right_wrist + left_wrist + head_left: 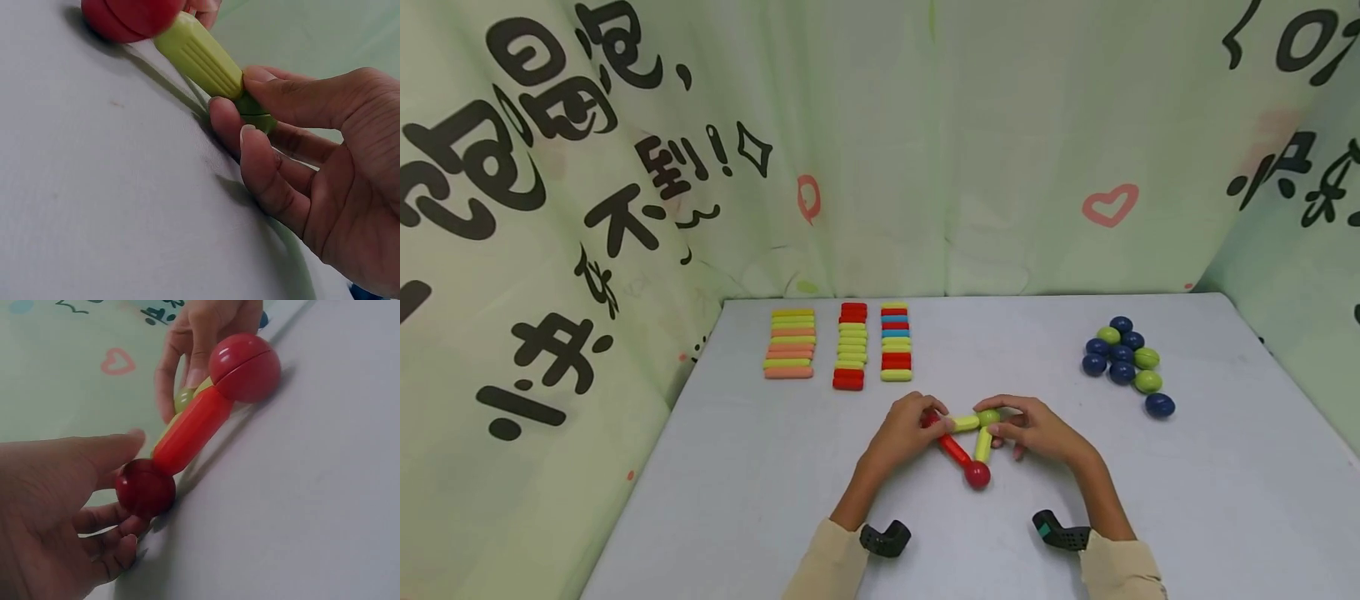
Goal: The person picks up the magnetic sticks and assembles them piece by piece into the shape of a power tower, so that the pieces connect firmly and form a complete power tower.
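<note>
A triangle of rods and balls lies in front of me, tilted in the wrist views. My left hand (901, 435) holds its left corner, a dark red ball (145, 487), between thumb and fingers. From there a red rod (956, 451) runs to another red ball (977, 476) at the near corner, which neither hand touches. One yellow-green rod (982, 444) leads from that ball to a green ball (990, 417); a second yellow-green rod (965, 424) joins the green ball to the left corner. My right hand (1043, 429) pinches the green-ball corner, its fingers partly covering it.
Three columns of rods lie at the back left: yellow and orange rods (792, 342), red and yellow rods (852, 342), and mixed rods with blue (896, 337). Several dark blue and green balls (1122, 372) cluster at the back right. A curtain (1000, 167) hangs behind the white table (737, 517).
</note>
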`<state>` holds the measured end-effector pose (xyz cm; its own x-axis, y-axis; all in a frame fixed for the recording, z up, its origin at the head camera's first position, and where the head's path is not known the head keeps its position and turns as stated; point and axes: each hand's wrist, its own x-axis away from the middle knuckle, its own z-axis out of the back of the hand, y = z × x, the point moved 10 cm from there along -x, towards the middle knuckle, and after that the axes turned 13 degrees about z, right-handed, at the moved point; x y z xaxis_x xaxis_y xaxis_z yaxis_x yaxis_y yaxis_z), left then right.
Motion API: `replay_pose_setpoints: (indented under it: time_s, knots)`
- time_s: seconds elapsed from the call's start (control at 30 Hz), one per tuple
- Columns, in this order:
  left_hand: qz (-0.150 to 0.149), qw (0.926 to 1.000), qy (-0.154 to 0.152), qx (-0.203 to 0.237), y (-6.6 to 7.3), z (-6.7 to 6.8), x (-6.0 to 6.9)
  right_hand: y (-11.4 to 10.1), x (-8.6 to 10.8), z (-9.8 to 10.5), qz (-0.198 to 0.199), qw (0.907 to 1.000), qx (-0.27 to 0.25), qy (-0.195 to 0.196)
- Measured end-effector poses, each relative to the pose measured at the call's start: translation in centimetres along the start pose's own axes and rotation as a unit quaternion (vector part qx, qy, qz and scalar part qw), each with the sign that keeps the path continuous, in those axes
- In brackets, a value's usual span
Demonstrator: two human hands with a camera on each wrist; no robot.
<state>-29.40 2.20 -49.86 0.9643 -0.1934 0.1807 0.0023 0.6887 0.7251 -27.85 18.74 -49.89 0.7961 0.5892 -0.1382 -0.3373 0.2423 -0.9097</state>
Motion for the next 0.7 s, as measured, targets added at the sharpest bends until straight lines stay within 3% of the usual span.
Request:
replay_pose_setpoints:
  time_s: [0.07, 0.17, 0.23, 0.37, 0.47, 0.7]
  knots:
    - [0.011, 0.9992, 0.031, 0.022, -0.6, 1.3, -0.1, 0.1, 0.0, 0.1, -0.003, 1.0000, -0.005, 0.005]
    - [0.037, 0.9937, 0.103, 0.026, -1.9, 4.0, -0.2, 0.5, 0.2, 0.3, -0.011, 0.9998, -0.004, 0.017]
    - [0.058, 0.9850, 0.162, 0.008, -2.9, 6.2, -0.1, 0.8, 0.3, 0.6, -0.021, 0.9993, -0.002, 0.030]
    - [0.083, 0.9595, 0.263, -0.057, -4.9, 9.8, 0.4, 0.9, 0.6, 1.3, -0.047, 0.9971, 0.014, 0.058]
    - [0.091, 0.9499, 0.283, -0.097, -6.2, 11.0, 0.5, 0.8, 0.6, 1.6, -0.057, 0.9954, 0.023, 0.073]
    - [0.092, 0.9526, 0.258, -0.133, -7.0, 11.2, 0.3, 0.6, 0.4, 1.5, -0.057, 0.9946, 0.046, 0.073]
